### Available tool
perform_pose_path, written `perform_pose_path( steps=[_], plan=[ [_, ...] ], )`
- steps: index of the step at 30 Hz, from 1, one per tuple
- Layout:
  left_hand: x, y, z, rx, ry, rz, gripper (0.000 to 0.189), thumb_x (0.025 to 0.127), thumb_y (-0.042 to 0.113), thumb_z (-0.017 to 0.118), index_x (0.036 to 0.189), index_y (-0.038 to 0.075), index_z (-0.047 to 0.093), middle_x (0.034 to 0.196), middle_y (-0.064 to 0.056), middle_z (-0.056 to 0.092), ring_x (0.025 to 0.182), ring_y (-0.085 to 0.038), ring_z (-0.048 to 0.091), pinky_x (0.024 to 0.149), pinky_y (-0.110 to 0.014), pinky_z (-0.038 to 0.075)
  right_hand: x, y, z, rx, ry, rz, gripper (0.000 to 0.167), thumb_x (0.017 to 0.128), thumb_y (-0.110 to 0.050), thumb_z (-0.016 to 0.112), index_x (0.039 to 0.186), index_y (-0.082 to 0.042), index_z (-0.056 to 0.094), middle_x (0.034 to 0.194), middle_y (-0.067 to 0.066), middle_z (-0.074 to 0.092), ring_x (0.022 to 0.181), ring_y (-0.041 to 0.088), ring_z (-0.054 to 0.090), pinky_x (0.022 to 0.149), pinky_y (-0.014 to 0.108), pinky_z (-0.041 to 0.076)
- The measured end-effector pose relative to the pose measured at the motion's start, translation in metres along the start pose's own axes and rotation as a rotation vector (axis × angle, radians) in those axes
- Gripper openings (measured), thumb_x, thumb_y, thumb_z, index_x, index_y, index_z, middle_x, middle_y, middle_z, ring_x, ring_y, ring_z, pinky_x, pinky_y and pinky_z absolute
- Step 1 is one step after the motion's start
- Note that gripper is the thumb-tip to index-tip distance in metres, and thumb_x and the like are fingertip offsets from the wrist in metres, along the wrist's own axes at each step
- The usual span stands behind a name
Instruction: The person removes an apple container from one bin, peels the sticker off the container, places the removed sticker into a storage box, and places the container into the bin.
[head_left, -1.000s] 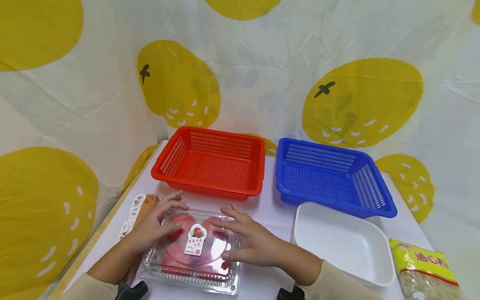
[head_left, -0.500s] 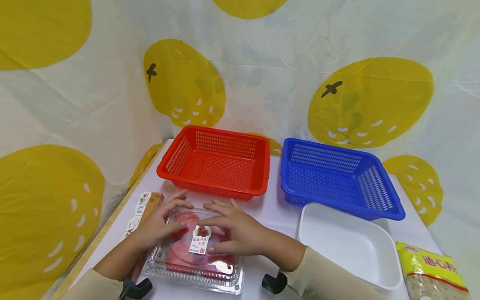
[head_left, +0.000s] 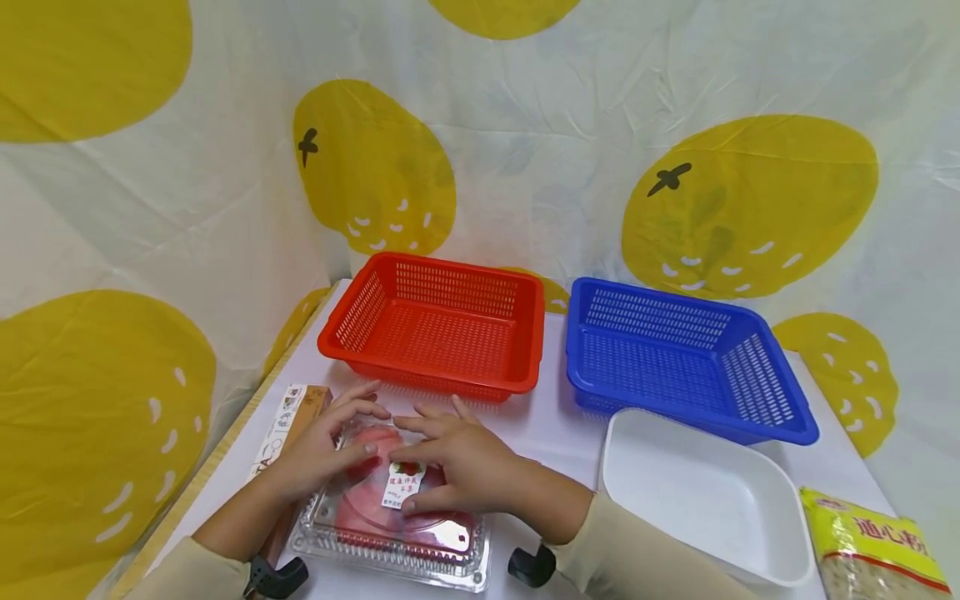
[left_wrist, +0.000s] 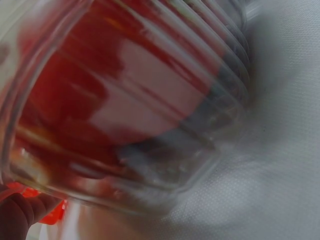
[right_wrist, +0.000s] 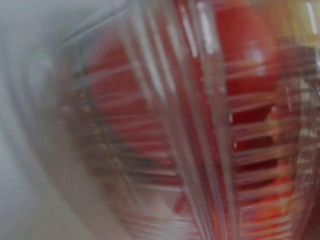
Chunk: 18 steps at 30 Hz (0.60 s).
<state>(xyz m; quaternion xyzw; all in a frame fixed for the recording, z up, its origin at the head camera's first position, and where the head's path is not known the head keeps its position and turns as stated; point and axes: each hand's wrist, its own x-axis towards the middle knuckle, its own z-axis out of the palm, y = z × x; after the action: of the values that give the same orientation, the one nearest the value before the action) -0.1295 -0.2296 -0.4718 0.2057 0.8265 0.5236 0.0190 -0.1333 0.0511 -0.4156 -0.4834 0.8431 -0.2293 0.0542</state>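
A clear plastic clamshell box [head_left: 390, 546] lies lidded on the table in the head view, with reddish round fruits, apparently apples [head_left: 367, 512], inside. A white label [head_left: 403, 487] is stuck on its lid. My left hand [head_left: 322, 446] lies at the box's left back corner, fingers loosely bent. Over the right part of the lid spreads my right hand [head_left: 472, 467], its fingers reaching to the label and hiding part of it. Ridged clear plastic [right_wrist: 215, 90] with red fruit [right_wrist: 250, 55] behind it fills much of the right wrist view. The left wrist view is blurred.
A red basket [head_left: 435, 375] stands behind the box, with a blue basket [head_left: 690, 421] to its right. In front of the blue one is a white tub [head_left: 712, 500]; a yellow-topped bag [head_left: 873, 533] lies beside it. A narrow carton [head_left: 281, 425] is partly under the left arm.
My right hand has slid leftward over the lid, from the box's right edge towards the label. The left hand stays at its corner. The whole head view has shifted slightly.
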Motion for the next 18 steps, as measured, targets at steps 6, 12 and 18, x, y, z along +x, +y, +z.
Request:
perform_pose_path(
  steps=[6, 12, 18],
  plan=[
    [0.0, 0.001, 0.0, 0.012, -0.003, 0.0, 0.033, 0.095, 0.023, 0.078, 0.127, 0.029, 0.07, 0.169, -0.015, 0.037, 0.156, -0.049, 0.025, 0.111, -0.088, 0.019, 0.003, 0.0, 0.0, -0.004, -0.013, 0.004, 0.054, 0.09, -0.056, 0.082, 0.139, -0.034, 0.074, 0.162, -0.005, 0.052, 0.159, 0.029, 0.033, 0.124, 0.074, 0.012],
    [0.0, 0.001, 0.0, 0.007, -0.001, -0.01, 0.034, 0.095, 0.025, 0.078, 0.127, 0.028, 0.069, 0.169, -0.014, 0.037, 0.157, -0.047, 0.024, 0.112, -0.087, 0.019, 0.007, 0.003, 0.001, -0.036, 0.005, 0.036, 0.068, 0.089, -0.056, 0.083, 0.149, -0.032, 0.065, 0.163, -0.005, 0.05, 0.159, 0.03, 0.033, 0.124, 0.073, 0.016],
    [-0.001, 0.001, 0.0, 0.011, -0.001, -0.023, 0.034, 0.094, 0.027, 0.079, 0.127, 0.029, 0.069, 0.169, -0.013, 0.037, 0.157, -0.048, 0.024, 0.111, -0.088, 0.019, 0.011, 0.005, 0.001, -0.012, -0.002, 0.038, 0.059, 0.088, -0.056, 0.084, 0.141, -0.033, 0.072, 0.163, -0.006, 0.05, 0.159, 0.031, 0.032, 0.124, 0.072, 0.015]
  ],
)
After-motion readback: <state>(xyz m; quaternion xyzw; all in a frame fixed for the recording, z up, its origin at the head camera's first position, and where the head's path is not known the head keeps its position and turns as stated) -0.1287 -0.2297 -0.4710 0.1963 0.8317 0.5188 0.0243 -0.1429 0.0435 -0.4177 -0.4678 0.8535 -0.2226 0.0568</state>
